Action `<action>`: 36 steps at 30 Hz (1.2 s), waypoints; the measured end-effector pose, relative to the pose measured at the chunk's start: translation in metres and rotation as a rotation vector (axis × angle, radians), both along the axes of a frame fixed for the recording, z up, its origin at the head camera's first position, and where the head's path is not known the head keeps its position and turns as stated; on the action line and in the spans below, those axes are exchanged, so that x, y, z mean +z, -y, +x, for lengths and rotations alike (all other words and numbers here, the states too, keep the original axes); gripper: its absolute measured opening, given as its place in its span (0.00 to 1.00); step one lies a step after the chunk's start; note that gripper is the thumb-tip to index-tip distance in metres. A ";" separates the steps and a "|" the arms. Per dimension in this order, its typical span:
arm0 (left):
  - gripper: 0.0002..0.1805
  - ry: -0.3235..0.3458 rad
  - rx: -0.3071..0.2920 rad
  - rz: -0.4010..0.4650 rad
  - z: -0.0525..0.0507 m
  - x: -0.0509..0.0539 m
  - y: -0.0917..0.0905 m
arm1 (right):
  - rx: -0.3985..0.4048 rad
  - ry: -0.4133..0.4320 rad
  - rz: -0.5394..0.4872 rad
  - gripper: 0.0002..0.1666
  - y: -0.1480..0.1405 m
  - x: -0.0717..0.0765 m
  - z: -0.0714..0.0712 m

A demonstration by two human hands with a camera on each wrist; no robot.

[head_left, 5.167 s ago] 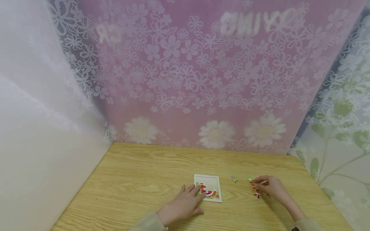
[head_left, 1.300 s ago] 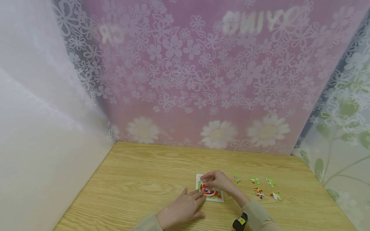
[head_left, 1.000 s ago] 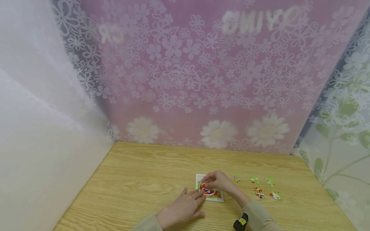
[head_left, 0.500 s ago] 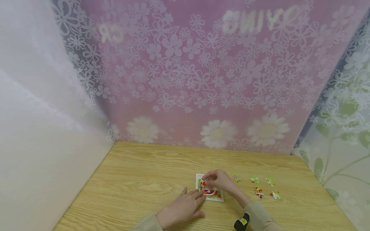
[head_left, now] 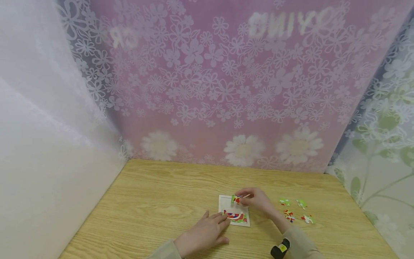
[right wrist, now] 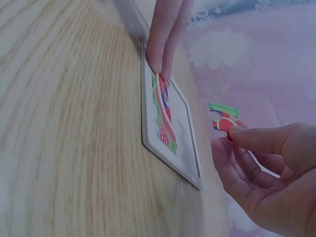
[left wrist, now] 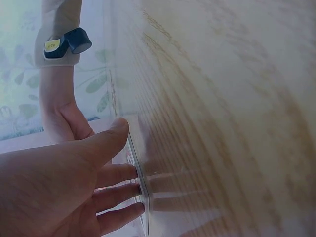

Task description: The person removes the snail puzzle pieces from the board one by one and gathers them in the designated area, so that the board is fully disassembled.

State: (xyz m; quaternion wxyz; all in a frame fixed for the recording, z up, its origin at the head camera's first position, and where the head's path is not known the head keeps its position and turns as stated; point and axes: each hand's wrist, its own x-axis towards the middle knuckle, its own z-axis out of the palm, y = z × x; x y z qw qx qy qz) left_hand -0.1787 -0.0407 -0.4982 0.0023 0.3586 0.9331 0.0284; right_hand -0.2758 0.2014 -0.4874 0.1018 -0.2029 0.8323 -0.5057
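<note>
A white puzzle tray (head_left: 225, 201) lies on the table, with joined red, white, blue and green pieces (head_left: 237, 217) filling its near part. My left hand (head_left: 204, 231) rests with fingers extended on the tray's near left edge, fingertips over the joined pieces. Between thumb and fingers of my right hand (head_left: 257, 202), a green, red and blue jigsaw piece (right wrist: 224, 117) is pinched, raised above the tray's far right part. In the right wrist view, bare white tray floor (right wrist: 181, 121) shows beside the joined pieces. The left wrist view shows the left fingertips on the tray's rim (left wrist: 143, 190).
Several loose jigsaw pieces lie right of the tray, among them a green one (head_left: 301, 204), a red and blue one (head_left: 289, 216) and a white-green one (head_left: 308, 218). A floral curtain (head_left: 207, 90) hangs behind the wooden table (head_left: 161, 194).
My right hand has lifted the piece off the tray and shifted slightly right. The loose pink-and-green piece is no longer visible, its spot now behind the right hand. The left hand stays put.
</note>
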 end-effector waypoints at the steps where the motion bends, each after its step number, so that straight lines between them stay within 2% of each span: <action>1: 0.36 -0.003 -0.002 -0.001 0.000 0.000 0.000 | 0.002 0.011 -0.014 0.16 -0.003 0.001 0.000; 8: 0.36 -0.005 -0.009 0.003 -0.001 -0.001 0.001 | -0.035 0.056 -0.053 0.19 -0.026 0.006 -0.001; 13: 0.36 -0.030 -0.016 -0.001 -0.001 -0.002 0.000 | -0.058 0.038 -0.042 0.21 -0.043 0.012 0.000; 19: 0.36 -0.030 -0.017 -0.002 -0.001 -0.004 0.000 | -0.043 0.025 -0.044 0.23 -0.063 0.017 0.001; 29: 0.36 -0.032 -0.019 0.001 0.000 -0.002 0.000 | -0.083 0.064 -0.023 0.21 -0.087 0.008 0.006; 36: 0.36 -0.027 -0.016 0.000 0.000 -0.001 -0.001 | -0.110 0.081 0.058 0.18 -0.095 0.001 0.012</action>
